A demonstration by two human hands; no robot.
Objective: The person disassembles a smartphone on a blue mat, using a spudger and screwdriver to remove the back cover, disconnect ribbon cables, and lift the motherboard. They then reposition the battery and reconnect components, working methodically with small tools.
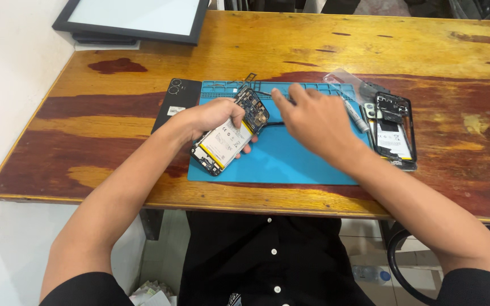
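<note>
My left hand (214,118) grips an opened phone (231,133) with its white battery and circuit board showing, tilted over the left part of a blue repair mat (282,161). My right hand (313,116) hovers over the middle of the mat with fingers bent, the fingertips close to the phone's top end and to a thin black tool (273,123) lying on the mat. Whether it pinches anything is hidden by the fingers.
A black phone back cover (176,102) lies left of the mat. A second opened phone (393,133) lies right of it, beside a silver screwdriver (354,113) and a clear plastic bag (344,79). A dark-framed panel (134,20) sits at the wooden table's (370,45) far left corner.
</note>
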